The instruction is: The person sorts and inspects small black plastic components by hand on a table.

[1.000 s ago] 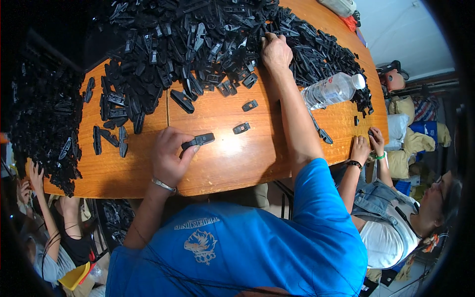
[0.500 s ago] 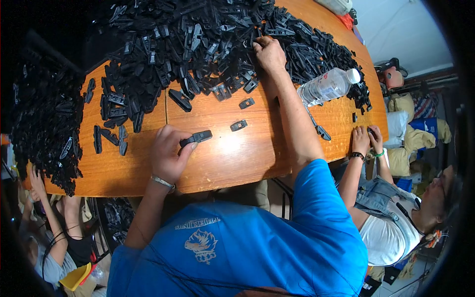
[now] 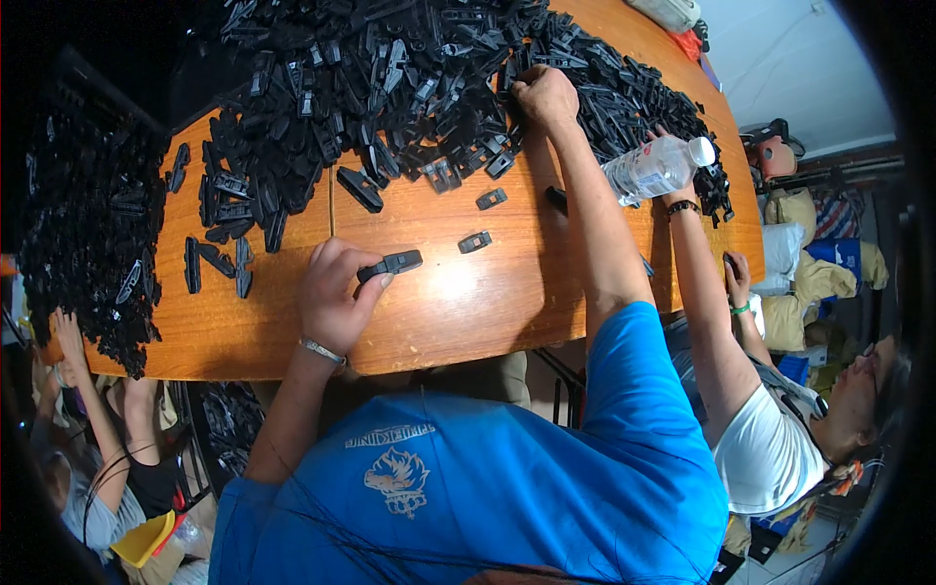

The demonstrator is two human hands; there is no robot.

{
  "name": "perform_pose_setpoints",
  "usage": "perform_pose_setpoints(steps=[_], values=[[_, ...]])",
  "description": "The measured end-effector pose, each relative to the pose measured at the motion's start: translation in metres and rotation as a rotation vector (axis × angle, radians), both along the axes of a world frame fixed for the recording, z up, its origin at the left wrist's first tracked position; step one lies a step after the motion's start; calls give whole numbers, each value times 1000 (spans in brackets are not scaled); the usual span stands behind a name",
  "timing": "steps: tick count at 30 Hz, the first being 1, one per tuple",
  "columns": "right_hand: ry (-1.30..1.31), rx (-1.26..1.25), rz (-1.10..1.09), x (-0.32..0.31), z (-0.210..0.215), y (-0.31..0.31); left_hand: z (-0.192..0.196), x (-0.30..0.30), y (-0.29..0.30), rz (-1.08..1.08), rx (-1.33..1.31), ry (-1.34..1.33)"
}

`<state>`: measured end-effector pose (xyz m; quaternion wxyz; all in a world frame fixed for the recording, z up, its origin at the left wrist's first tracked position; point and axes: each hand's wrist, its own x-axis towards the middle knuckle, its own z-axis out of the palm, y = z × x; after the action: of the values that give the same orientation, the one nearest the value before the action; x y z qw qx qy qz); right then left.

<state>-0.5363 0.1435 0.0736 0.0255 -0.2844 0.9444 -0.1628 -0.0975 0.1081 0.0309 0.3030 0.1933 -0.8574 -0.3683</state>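
Note:
Between the thumb and fingers of my left hand (image 3: 339, 297) is a small, oblong black plastic piece (image 3: 402, 261), held just over the wooden table near its front edge. My right hand (image 3: 549, 96) reaches to the edge of a big heap of black plastic pieces (image 3: 390, 93). Its fingers are curled down among them, and whatever they grip is hidden. Two short black pieces lie apart on the table, one (image 3: 475, 242) beside the held piece and another (image 3: 491, 199) a little farther off. A longer slotted black piece (image 3: 360, 190) rests at the heap's near edge.
Beside my right forearm a clear plastic bottle (image 3: 651, 170) with a white cap lies tilted. A co-worker's arm (image 3: 697, 253) reaches past it to the heap from the right. At the left is another dark heap (image 3: 93, 234), with another person's hand (image 3: 68, 336) at it.
My right hand has shifted slightly right at the heap, its fingers still down. My left hand stays nearly in place with its piece. The co-worker on the right has stretched one arm toward the heap.

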Motion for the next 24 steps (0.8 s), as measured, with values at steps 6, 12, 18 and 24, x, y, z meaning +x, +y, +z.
perform_pose_setpoints(steps=[6,12,18,24], values=[[26,-22,24,-2,2,14,-2,1,-2,-19,-34,-4],[66,72,-74,-14,3,30,-1,1,-1,-31,-28,-12],[101,-1,-64,-6,11,35,-1,1,-2,-24,-29,-22],[39,-31,-56,-6,9,37,0,2,-1,-8,-27,-45]])
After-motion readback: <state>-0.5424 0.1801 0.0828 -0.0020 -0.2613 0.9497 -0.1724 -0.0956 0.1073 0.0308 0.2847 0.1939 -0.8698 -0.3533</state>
